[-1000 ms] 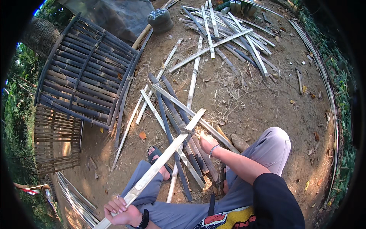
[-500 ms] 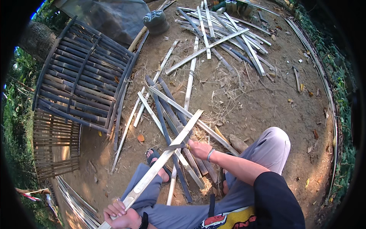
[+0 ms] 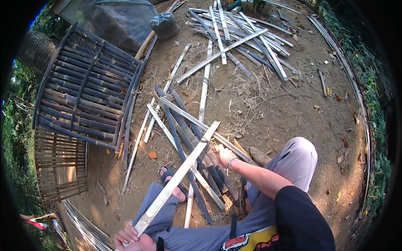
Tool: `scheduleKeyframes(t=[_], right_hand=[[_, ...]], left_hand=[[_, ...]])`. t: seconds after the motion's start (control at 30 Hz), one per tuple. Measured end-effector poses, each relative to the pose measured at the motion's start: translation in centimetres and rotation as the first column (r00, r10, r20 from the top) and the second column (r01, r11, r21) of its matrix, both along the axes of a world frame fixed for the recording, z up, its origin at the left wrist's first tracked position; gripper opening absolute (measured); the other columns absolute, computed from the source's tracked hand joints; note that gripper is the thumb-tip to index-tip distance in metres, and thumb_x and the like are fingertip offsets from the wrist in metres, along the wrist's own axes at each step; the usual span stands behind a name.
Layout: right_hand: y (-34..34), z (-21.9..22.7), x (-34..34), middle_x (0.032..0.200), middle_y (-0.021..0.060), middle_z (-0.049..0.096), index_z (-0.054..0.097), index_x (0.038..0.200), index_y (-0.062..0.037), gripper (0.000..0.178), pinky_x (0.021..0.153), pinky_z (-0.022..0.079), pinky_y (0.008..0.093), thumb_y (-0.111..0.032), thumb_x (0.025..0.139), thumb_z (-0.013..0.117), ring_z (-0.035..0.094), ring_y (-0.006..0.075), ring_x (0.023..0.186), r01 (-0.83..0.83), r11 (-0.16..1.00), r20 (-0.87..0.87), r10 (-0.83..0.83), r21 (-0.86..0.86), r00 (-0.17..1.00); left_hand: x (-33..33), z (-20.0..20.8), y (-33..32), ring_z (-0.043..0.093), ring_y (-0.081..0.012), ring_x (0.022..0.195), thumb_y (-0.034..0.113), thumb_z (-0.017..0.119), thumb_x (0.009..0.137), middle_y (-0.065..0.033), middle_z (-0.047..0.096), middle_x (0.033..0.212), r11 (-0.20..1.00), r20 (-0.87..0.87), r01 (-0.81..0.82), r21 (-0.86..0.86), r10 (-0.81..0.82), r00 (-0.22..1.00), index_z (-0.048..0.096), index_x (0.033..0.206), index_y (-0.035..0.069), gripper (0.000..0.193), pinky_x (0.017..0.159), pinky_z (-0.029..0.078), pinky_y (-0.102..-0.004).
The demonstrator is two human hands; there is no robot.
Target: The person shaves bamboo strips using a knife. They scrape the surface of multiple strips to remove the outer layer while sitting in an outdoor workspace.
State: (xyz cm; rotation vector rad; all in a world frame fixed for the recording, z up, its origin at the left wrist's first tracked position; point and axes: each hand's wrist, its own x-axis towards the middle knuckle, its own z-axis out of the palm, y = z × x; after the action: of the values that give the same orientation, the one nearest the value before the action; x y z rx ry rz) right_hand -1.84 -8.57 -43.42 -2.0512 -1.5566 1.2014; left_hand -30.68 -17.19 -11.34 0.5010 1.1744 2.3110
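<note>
A long pale split-bamboo strip point(image 3: 178, 180) slants up and away across my lap, its far end above a pile of other strips. My left hand point(image 3: 130, 240) is closed around its near end at the lower left. My right hand point(image 3: 226, 156) is closed on the handle of a knife; the dark blade point(image 3: 204, 141) shows only in part, close to the strip's far end. Whether the edge touches the strip I cannot tell. Below it, dark and pale bamboo strips point(image 3: 171, 121) lie crossed on the ground between my feet.
A dark bamboo-slat frame point(image 3: 83, 85) stands at the left, with a lighter slatted panel point(image 3: 58, 159) below it. A heap of bamboo strips point(image 3: 243, 39) lies at the far side, near a tied dark bag point(image 3: 165, 27). Thin strips point(image 3: 81, 224) lie at the lower left.
My right hand and the knife have moved up and away along the strip, from its middle to near its far end. My left hand keeps its hold.
</note>
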Motion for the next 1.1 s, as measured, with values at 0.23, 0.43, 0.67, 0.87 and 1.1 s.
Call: scheduleKeyframes(t=[0.23, 0.43, 0.67, 0.87, 1.1], right_hand=[[-1.9, 0.5, -0.6, 0.074, 0.0256, 0.063, 0.044, 0.104, 0.0043, 0.031, 0.061, 0.050, 0.0500, -0.022, 0.089, 0.051, 0.064, 0.0419, 0.071, -0.205, 0.939, 0.058, 0.197, 0.274, 0.979], [-3.5, 6.3, -4.3, 0.081, 0.0309, 0.062, 0.038, 0.099, 0.0030, 0.024, 0.071, 0.050, 0.0538, -0.019, 0.091, 0.045, 0.062, 0.0478, 0.078, -0.192, 0.961, -0.109, 0.216, 0.198, 0.970], [-2.0, 4.4, -1.5, 0.078, 0.0296, 0.063, 0.040, 0.096, 0.0034, 0.017, 0.069, 0.051, 0.0529, -0.012, 0.091, 0.038, 0.064, 0.0462, 0.074, -0.163, 0.974, 0.002, 0.165, 0.160, 0.986], [-2.0, 1.8, -2.0, 0.071, 0.0272, 0.062, 0.045, 0.096, 0.0048, 0.018, 0.060, 0.052, 0.0499, -0.012, 0.089, 0.044, 0.064, 0.0425, 0.068, -0.045, 0.979, 0.044, 0.037, 0.199, 0.998], [-2.1, 4.6, -3.4, 0.075, 0.0265, 0.064, 0.046, 0.100, 0.0057, 0.021, 0.062, 0.053, 0.0501, -0.013, 0.091, 0.040, 0.064, 0.0435, 0.069, -0.239, 0.925, 0.063, 0.231, 0.294, 0.971]], left_hand=[[-0.8, -0.5, 0.2, 0.021, -0.0093, 0.037, 0.018, 0.032, 0.094, 0.0018, 0.024, 0.047, 0.998, -0.003, 0.054, -0.021, -0.054, 0.999, 0.027, 0.058, 0.016, 0.036, 0.040, 0.020, -0.0251], [-0.6, -0.1, -0.1, 0.020, -0.0098, 0.038, 0.017, 0.029, 0.094, 0.0014, 0.024, 0.047, 0.999, -0.023, 0.042, -0.031, -0.043, 0.999, 0.026, 0.057, 0.016, 0.037, 0.040, 0.020, -0.0254], [0.1, 0.1, 0.2, 0.020, -0.0101, 0.037, 0.018, 0.029, 0.094, 0.0012, 0.024, 0.047, 0.998, -0.033, 0.008, -0.061, -0.010, 0.999, 0.026, 0.057, 0.016, 0.037, 0.040, 0.020, -0.0251], [0.8, 0.3, 0.3, 0.019, -0.0098, 0.037, 0.018, 0.031, 0.093, 0.0014, 0.023, 0.047, 0.999, 0.001, -0.011, -0.054, 0.011, 1.000, 0.026, 0.057, 0.016, 0.037, 0.040, 0.019, -0.0250], [0.5, 0.5, 0.4, 0.019, -0.0097, 0.036, 0.016, 0.030, 0.093, 0.0014, 0.023, 0.046, 0.998, -0.010, -0.032, -0.048, 0.031, 0.999, 0.026, 0.056, 0.016, 0.037, 0.039, 0.019, -0.0248]])
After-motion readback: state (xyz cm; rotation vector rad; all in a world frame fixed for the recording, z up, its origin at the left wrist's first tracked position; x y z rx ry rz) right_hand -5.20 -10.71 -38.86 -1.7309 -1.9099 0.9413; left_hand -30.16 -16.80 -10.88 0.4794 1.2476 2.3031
